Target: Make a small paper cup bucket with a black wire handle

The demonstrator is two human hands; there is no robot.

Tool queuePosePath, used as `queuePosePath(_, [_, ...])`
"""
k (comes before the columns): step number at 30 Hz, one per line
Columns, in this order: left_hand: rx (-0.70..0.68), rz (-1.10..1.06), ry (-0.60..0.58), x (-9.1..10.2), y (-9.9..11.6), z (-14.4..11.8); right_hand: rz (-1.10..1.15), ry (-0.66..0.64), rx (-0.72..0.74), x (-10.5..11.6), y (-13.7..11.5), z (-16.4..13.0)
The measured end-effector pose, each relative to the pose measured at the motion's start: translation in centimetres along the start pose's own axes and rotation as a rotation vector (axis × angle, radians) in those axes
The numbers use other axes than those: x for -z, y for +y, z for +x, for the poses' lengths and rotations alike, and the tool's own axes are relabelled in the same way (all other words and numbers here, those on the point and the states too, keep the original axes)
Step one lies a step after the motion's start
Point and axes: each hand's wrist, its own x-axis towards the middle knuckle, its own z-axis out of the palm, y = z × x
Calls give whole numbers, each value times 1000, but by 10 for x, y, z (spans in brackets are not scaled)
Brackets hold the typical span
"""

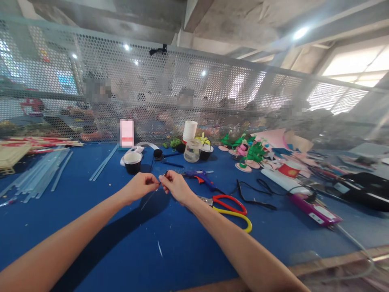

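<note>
My left hand (140,185) and my right hand (175,185) meet above the blue table (100,227), fingertips pinched together on a thin dark wire (149,198) that slants down to the left below them. A small dark bit sits at the wire's upper end between the fingers. Just right of my right hand lie a blue glue gun (200,177) and scissors (232,207) with red and yellow handles.
A black cup (133,162), a clear jar (192,151) and a white cup stack (190,130) stand at the back. Clear glue sticks (39,176) lie left. Foam flowers (251,153), a black cable (252,190) and a purple tool (314,209) lie right. A perforated screen (194,89) hides people behind it.
</note>
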Motion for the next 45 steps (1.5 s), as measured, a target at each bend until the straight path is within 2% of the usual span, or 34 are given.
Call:
queuePosePath(4, [-57,182,70,-1,-3,0,-36,39,34,-1,2,-1])
queuePosePath(8, [-58,216,95,-6,-1,-3,-73,71,36,-3,2,-3])
queuePosePath(13, [-29,156,78,-7,0,-2,-45,64,37,-3,2,-4])
queuePosePath(17, [49,-26,43,-6,3,-2,44,-11,16,-3,2,-2])
queuePosePath(23, [78,-134,64,-12,-2,-4,-71,57,-21,-3,6,0])
queuePosePath(36, [39,-150,105,-19,-8,-7,-59,98,-31,-7,11,-5])
queuePosePath(45, [57,-146,107,-14,-14,-11,-9,16,-41,-11,8,-9])
